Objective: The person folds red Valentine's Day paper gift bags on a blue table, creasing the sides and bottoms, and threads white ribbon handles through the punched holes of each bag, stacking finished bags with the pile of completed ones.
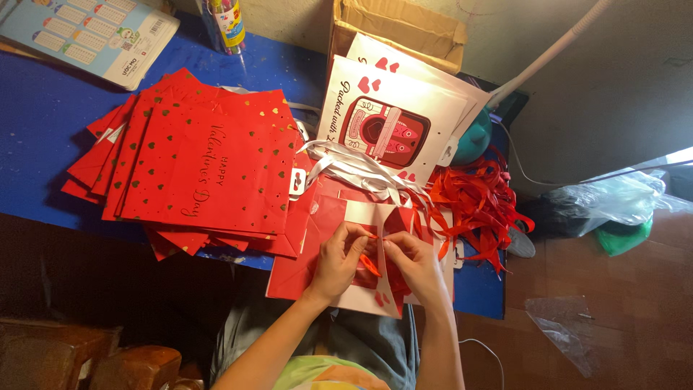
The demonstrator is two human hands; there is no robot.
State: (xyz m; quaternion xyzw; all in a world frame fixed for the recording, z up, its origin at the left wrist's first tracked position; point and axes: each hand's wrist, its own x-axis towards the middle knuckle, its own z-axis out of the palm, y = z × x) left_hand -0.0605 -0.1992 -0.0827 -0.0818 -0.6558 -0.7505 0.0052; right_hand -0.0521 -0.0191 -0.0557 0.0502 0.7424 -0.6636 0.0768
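1. Hands are working at the near edge of the table: my left hand (338,258) and right hand (413,261) are meeting over a red bag (307,263) lying flat in front of me.
2. Left hand is pinching a red ribbon (369,266) between thumb and fingertips; right hand is closing its fingers on the same ribbon at the bag's folded top edge. Both are gripping, neither is lying open.
3. Progress, as I am judging it: the ribbon is being fitted to this bag and is not yet sitting as a handle. I cannot tell whether it is already passing through a hole.
4. Work done: a fanned stack of red bags (195,166) with gold hearts is lying to the left, well apart from my hands; I cannot tell whether they are carrying handles.
5. Work left: white bags (390,119) with a red print are lying beyond the hands, white ribbons (354,166) are trailing across them, and a loose heap of red ribbons (476,202) is spilling over the right edge.
6. Surface: a blue table (43,115) is bearing everything; a cardboard box (397,29), a printed chart (86,36) and a clear tube of pens (225,25) are standing at its far side.
7. Room: a tiled floor (635,289) is showing to the right, with plastic bags (613,202) lying on it and a white lamp arm (548,54) crossing above.
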